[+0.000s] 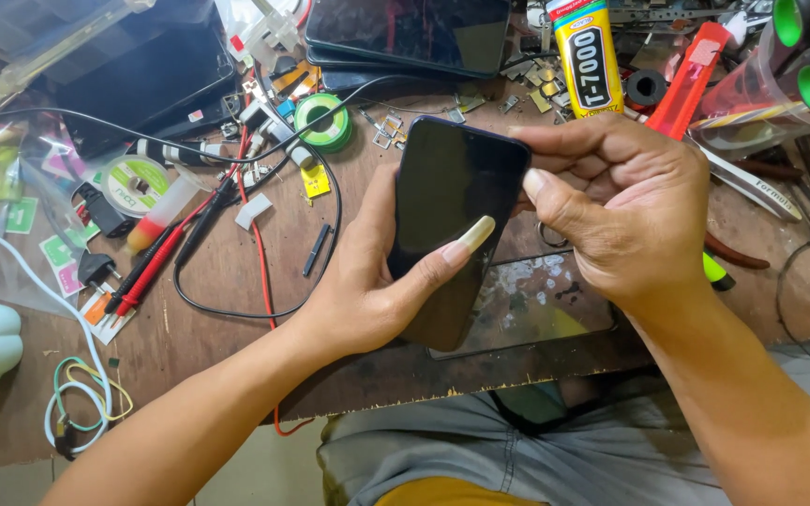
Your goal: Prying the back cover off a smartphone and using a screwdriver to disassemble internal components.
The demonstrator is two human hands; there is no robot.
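Note:
A black smartphone [442, 197] with a dark screen is held upright over the wooden workbench, screen toward me. My left hand [377, 290] grips its lower left side, the long-nailed thumb lying across the glass. My right hand [621, 206] holds the phone's upper right edge, fingers over the top corner and thumb pressing the side. Under the phone lies a worn glass plate [536, 300].
The wooden workbench [227, 281] is cluttered: a yellow glue tube [590, 56], dark tablets [405, 33], a green solder reel [323, 122], red and black probe leads [157, 262], a red tool [686, 80], small metal parts [386, 126], coiled wires [86, 398] at the left front edge.

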